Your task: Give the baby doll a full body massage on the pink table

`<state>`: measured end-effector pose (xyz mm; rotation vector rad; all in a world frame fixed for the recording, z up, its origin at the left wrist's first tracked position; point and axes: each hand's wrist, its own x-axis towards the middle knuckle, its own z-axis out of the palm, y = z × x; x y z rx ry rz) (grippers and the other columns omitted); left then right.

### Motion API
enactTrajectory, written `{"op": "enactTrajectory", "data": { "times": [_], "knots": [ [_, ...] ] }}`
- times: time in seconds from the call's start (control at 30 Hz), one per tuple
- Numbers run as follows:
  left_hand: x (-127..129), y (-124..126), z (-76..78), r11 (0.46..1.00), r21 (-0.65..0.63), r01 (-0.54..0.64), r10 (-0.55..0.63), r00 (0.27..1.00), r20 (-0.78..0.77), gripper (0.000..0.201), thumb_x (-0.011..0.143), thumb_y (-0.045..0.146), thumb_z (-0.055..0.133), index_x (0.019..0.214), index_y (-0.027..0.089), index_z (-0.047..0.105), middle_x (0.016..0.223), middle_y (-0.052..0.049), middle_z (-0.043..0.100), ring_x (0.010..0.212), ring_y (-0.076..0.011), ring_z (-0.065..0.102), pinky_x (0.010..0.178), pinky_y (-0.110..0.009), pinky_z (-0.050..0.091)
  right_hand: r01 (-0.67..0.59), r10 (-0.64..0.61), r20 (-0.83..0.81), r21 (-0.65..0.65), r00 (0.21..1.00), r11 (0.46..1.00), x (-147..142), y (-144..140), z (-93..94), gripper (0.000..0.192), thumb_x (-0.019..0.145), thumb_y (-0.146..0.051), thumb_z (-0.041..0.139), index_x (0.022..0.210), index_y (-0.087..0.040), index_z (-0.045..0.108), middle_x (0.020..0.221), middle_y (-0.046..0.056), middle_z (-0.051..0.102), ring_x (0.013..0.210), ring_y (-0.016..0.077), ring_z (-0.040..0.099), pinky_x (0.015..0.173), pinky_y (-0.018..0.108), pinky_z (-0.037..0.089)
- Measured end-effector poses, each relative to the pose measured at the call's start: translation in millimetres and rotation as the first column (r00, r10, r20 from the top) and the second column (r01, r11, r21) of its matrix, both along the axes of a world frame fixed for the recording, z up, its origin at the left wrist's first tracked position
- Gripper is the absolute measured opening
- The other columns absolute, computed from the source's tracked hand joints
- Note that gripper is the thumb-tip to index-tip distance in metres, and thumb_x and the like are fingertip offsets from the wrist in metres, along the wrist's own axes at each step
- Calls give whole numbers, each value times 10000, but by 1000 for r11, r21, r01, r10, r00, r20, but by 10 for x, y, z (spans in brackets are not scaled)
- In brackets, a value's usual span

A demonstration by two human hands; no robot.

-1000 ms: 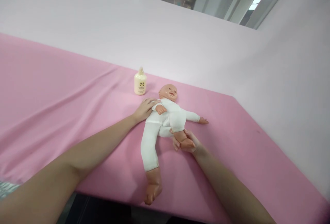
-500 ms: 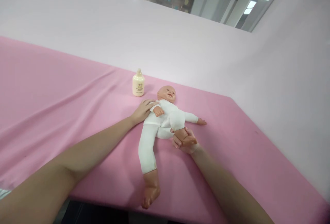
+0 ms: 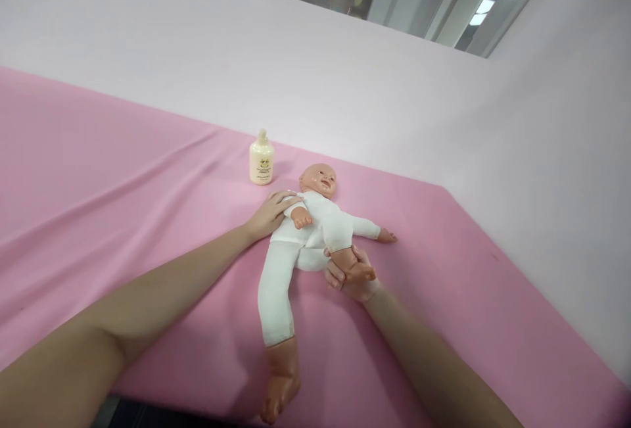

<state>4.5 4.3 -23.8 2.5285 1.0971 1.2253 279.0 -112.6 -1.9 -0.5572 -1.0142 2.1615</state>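
A doll [image 3: 328, 212] is lying between the left hand [image 3: 269, 216], resting outstretched against its shoulder, and the right hand [image 3: 362, 288], curling closed around its raised ankle.

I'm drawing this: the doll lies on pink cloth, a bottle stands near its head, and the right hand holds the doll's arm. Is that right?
Not quite: in the head view, the right hand holds the bent leg of the doll, not its arm. The rest is right.
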Motion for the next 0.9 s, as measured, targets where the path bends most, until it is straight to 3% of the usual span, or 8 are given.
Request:
{"op": "enactTrajectory", "data": {
  "times": [0.27,0.33,0.4,0.47,0.5,0.7,0.83,0.9],
  "knots": [
    [54,9,76,998,-49,38,-26,976,215,362,1019,371,406,1235,180,625,1220,-117,678,1162,-268,599,1082,-449,432,-376,381,-39,103,924,921,121,-46,-265,667,726,-728,658,955,-101,648,659,72,685,621,199,646,660,332,509],
    [61,20,88,996,-76,42,-18,957,290,347,1013,393,413,1169,167,623,1156,-118,685,1104,-270,618,1040,-447,472,-603,606,-34,73,795,795,127,-32,-323,694,660,-690,760,984,-85,660,769,137,743,692,242,705,683,349,533],
    [57,38,78,993,-120,6,35,941,336,324,992,386,431,1137,158,611,1103,-116,683,1063,-277,622,1004,-462,499,-804,806,-29,55,591,592,113,-17,-344,687,623,-576,856,1053,-74,667,859,174,765,800,290,742,751,376,556],
    [45,61,54,986,-161,-31,88,929,359,309,972,361,441,1133,152,603,1080,-114,678,1044,-283,621,993,-485,508,-898,900,-46,72,433,435,87,-10,-344,646,649,-462,879,1118,-76,660,914,183,771,888,313,753,819,385,562],
    [39,72,39,984,-175,-31,95,926,365,306,969,350,438,1132,151,604,1075,-114,676,1037,-283,622,990,-492,510,-909,914,-70,93,401,406,75,-11,-344,617,680,-432,865,1140,-79,652,935,186,771,903,311,756,830,382,565],
    [30,54,-40,998,-63,-24,43,948,315,371,989,359,459,1288,188,596,1326,-149,584,1263,-291,527,1127,-515,411,-815,846,-232,238,480,528,36,-31,-341,554,739,-509,780,1068,-87,636,884,167,756,767,264,747,652,321,580],
    [39,-25,-39,999,41,-19,13,989,145,387,983,274,474,1338,281,628,1458,-117,471,1381,-286,408,1159,-515,362,-459,497,-293,193,817,867,44,22,-208,559,779,-673,668,893,-127,637,756,63,686,545,131,604,447,214,463],
    [40,-54,-17,998,64,7,-12,997,80,408,990,225,430,1315,319,658,1455,-96,476,1378,-278,406,1160,-518,358,-286,284,-269,32,920,958,62,60,-127,528,853,-657,584,889,-131,612,749,18,642,407,43,415,352,169,331]
  ]
}}
